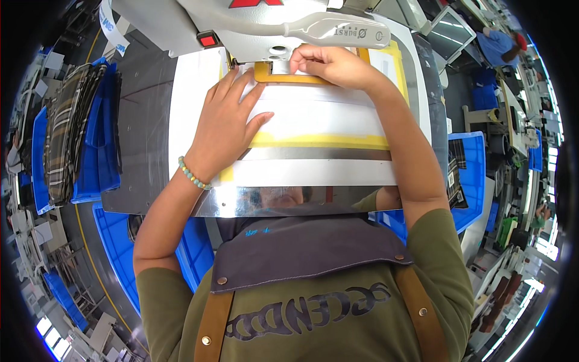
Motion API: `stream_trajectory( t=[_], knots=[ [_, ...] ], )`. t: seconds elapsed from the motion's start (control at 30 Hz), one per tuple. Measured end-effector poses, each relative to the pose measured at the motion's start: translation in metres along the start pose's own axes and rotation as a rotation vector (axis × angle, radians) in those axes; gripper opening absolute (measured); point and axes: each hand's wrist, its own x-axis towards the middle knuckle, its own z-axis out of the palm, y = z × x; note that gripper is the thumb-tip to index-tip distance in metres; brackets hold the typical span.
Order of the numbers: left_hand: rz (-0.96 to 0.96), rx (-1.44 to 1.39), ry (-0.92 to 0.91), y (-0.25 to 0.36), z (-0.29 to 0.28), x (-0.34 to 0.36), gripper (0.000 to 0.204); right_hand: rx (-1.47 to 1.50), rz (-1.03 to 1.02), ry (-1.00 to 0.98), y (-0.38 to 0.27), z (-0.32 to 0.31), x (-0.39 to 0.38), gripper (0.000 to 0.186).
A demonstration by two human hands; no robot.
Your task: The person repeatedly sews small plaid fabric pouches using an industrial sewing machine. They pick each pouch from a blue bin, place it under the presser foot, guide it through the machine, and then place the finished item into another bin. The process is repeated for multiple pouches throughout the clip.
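A white machine head [241, 24] stands over a white sheet [319, 114] edged with yellow tape on a metal plate [289, 202]. An orange rectangular frame [263, 73] lies beneath the head. My left hand [226, 123], with a beaded bracelet at the wrist, lies on the sheet at the frame's left, fingers apart, their tips near the machine. My right hand [332, 66] is at the frame's middle, index finger and thumb curled together over its opening. Whatever is between these fingertips is too small to make out.
Blue bins [90, 187] with stacked plaid fabric [69, 120] stand at the left. Another bin [473, 181] with fabric is at the right. More bins [114, 253] sit below the table edge. A co-worker in blue [497, 45] is at the far upper right among benches.
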Motion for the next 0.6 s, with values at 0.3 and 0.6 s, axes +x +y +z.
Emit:
stream_trajectory(
  t=[0.3, 0.6],
  knots=[
    [-0.016, -0.002, -0.028, 0.003, -0.003, 0.001, 0.052, -0.077, 0.085, 0.071, 0.005, -0.005, 0.0, 0.023],
    [-0.004, 0.008, -0.049, 0.003, -0.003, 0.002, 0.052, -0.073, 0.076, 0.075, -0.01, 0.002, 0.001, 0.024]
  ],
)
